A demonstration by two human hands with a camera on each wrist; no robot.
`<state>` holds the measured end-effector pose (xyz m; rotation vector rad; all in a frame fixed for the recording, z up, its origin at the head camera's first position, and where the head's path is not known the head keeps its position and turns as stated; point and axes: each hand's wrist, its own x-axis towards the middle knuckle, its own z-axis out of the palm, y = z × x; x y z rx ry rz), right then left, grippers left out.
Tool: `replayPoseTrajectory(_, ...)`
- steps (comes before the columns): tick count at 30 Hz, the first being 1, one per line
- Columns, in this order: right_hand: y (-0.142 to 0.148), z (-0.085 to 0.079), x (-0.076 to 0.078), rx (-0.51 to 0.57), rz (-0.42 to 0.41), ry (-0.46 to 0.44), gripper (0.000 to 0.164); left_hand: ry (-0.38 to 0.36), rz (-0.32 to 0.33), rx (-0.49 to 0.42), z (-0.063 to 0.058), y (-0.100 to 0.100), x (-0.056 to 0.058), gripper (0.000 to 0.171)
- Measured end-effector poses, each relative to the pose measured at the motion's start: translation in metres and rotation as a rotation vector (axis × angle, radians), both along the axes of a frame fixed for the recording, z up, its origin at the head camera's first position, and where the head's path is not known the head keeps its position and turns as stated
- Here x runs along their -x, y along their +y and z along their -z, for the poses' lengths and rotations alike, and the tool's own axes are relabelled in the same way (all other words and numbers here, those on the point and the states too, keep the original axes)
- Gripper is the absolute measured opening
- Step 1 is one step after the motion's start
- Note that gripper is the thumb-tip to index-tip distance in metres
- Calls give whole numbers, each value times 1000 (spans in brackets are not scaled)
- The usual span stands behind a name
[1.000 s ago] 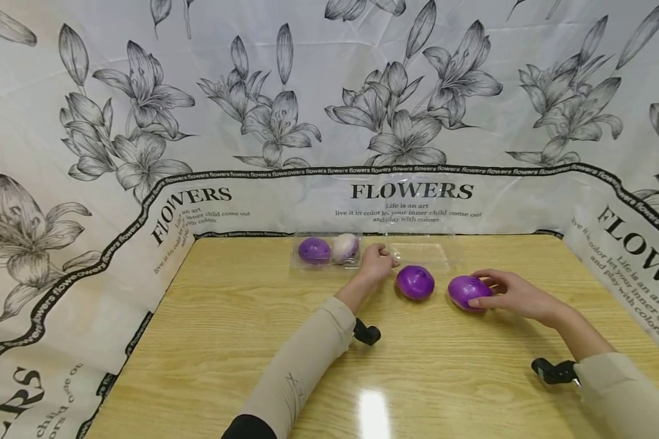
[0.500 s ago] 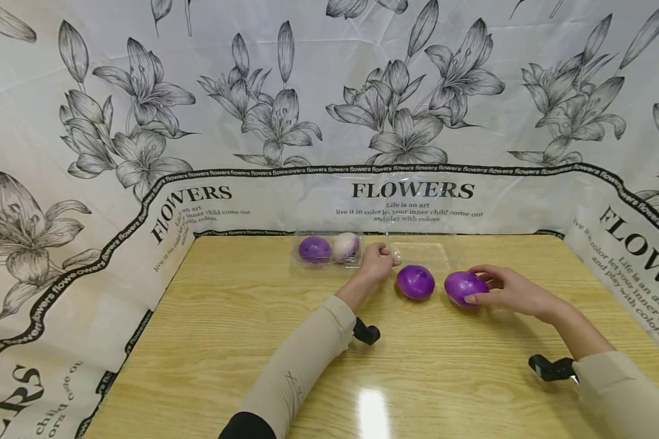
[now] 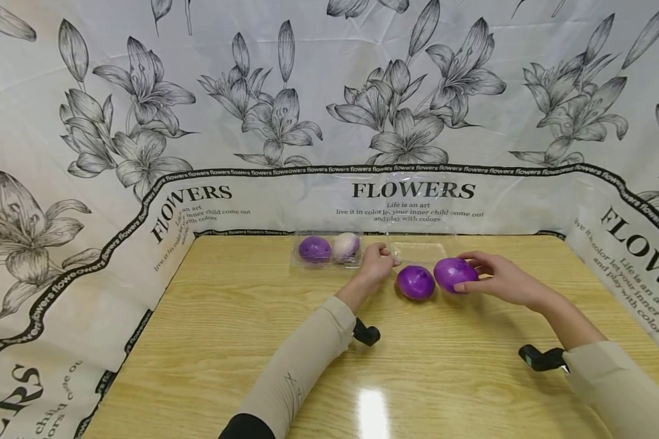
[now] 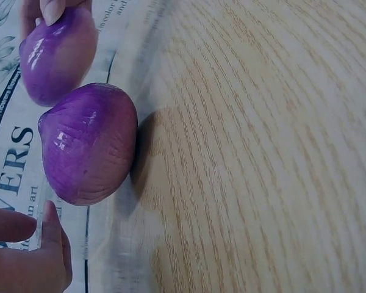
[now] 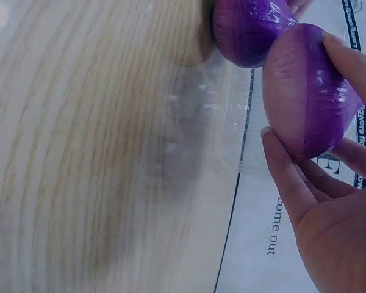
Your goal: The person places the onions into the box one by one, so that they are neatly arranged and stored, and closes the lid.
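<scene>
At the left on a wood-grain bench [image 3: 225,366], a clear box [image 3: 325,266] holds two rounded balls side by side: a purple ball [image 3: 314,250] and a part-white, part-purple ball [image 3: 342,246]. Next comes the left hand [image 3: 377,263], its thumb and finger pinched on a clear edge, apparently that of an open tray [image 3: 419,253]. See-through plastic makes the tray's outline hard to follow, and its raised lid nearly vanishes against the printed cloth [image 3: 412,140].

Just right of the left hand, the loose ball [image 3: 415,282] sits in front of the tray. It is glossy purple with a paler, pinkish underside and fine wrinkles; its blunt nub points up and toward the cloth.

Close beside it to the right is the held ball [image 3: 456,275], which appears raised off the bench. Its long axis runs roughly left to right in the head view; its nub, too, faces up and toward the cloth. Whether the two touch is unclear. The right hand [image 3: 502,280] has its grip clamped on this ball's right end, hiding that end. In the left wrist view, the top edge cuts the right hand off.
</scene>
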<state>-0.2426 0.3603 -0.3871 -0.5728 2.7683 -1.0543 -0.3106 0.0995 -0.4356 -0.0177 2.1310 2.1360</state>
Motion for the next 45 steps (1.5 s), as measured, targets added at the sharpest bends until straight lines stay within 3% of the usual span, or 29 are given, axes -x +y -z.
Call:
replayPoseTrajectory(12, -17, -8, 11, 33, 63, 46, 73, -6, 0, 10, 0, 0, 0, 61)
replayPoseTrajectory(25, -29, -8, 29, 0, 125, 67, 85, 0, -13, 4, -1, 1, -2, 60)
replayPoseTrajectory(45, -54, -6, 61, 47, 111, 43, 80, 7, -24, 14, -1, -1, -1, 58)
